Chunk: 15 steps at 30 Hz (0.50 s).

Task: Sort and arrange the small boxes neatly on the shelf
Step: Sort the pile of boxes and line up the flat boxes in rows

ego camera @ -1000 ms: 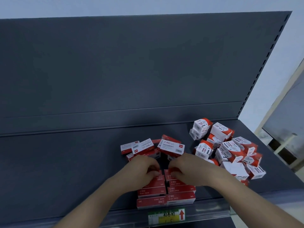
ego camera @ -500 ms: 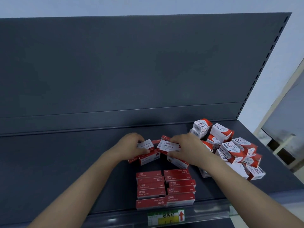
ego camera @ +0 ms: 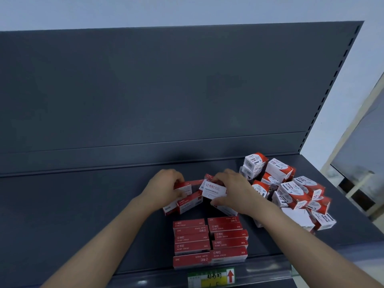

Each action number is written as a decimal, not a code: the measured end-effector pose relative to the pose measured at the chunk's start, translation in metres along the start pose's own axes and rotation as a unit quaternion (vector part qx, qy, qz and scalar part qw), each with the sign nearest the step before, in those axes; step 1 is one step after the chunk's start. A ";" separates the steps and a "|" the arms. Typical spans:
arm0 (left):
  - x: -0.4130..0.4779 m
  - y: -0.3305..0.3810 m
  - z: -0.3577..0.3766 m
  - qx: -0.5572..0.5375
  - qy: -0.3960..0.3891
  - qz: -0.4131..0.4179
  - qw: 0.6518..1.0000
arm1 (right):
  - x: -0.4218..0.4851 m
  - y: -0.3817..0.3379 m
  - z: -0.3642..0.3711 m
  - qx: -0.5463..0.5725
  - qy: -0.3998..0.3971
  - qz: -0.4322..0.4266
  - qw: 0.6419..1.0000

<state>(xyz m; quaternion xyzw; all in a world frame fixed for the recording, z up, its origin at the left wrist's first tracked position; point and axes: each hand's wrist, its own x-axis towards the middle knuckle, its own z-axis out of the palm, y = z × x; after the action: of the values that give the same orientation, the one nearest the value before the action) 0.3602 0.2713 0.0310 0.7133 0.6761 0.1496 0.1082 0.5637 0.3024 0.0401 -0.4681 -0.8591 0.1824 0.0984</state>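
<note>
Head view. The left hand [ego camera: 166,189] curls its fingers over a small red-and-white staple box [ego camera: 184,187], which lies atop a loose cluster of like boxes [ego camera: 188,202] at mid-depth on the dark grey metal shelf [ego camera: 83,215]. The right hand [ego camera: 234,190] grips a white-faced staple box [ego camera: 212,190] between thumb and curled fingers, just beside the left hand's box. Nearer the shelf's front edge, flat red staple boxes [ego camera: 209,242] lie in two tidy adjoining columns. To the right, red-and-white paper clip boxes [ego camera: 291,190] form a jumbled heap, several tilted. A yellow-green price label with a red arrow [ego camera: 212,277] sits on the front rail [ego camera: 268,273] below the columns.
</note>
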 end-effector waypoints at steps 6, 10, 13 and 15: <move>-0.010 0.004 -0.018 -0.219 0.069 -0.039 0.972 | -0.003 0.002 -0.003 0.034 -0.014 -0.002 0.999; -0.028 0.008 -0.010 -0.378 0.031 -0.071 0.923 | -0.007 -0.001 -0.004 0.016 -0.014 -0.034 0.999; -0.042 0.007 0.005 -0.421 0.037 -0.095 0.902 | -0.011 -0.001 0.000 -0.002 -0.019 -0.040 0.999; -0.048 0.003 0.014 -0.437 0.036 -0.102 0.893 | -0.013 -0.001 0.002 -0.014 -0.015 -0.041 0.999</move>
<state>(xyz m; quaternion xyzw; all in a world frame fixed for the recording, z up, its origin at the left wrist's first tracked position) 0.3662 0.2235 0.0154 0.5154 0.6148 0.4440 0.3990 0.5690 0.2908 0.0391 -0.4306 -0.8815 0.1735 0.0860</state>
